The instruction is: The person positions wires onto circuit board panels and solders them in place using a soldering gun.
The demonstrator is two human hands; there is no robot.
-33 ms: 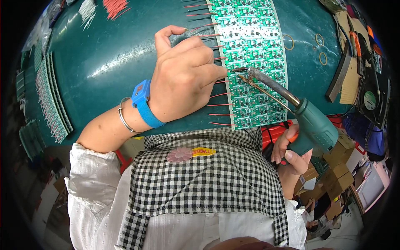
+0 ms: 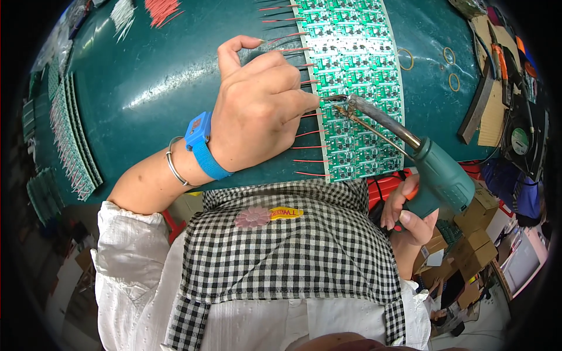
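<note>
My left hand [image 2: 257, 108] is closed in a pinch at the left edge of a green circuit board panel [image 2: 357, 143]. A thin dark wire [image 2: 332, 97] runs from its fingertips onto the board; the index finger is raised and bent. My right hand [image 2: 413, 213] grips a green soldering gun [image 2: 440, 178] by its handle, fingers near the orange trigger. The gun's metal tip and thin feed tube [image 2: 377, 133] meet over the board, close to the wire's end. Red and black wires [image 2: 308, 159] stick out along the panel's left edge.
Bundles of white wires [image 2: 122, 16] and red wires [image 2: 161, 10] lie at the far left. Stacked wired panels [image 2: 76, 140] stand at the left edge. Rubber bands [image 2: 453, 82] lie right of the panel, near a dark bar [image 2: 475, 108] and orange-handled pliers [image 2: 499, 61].
</note>
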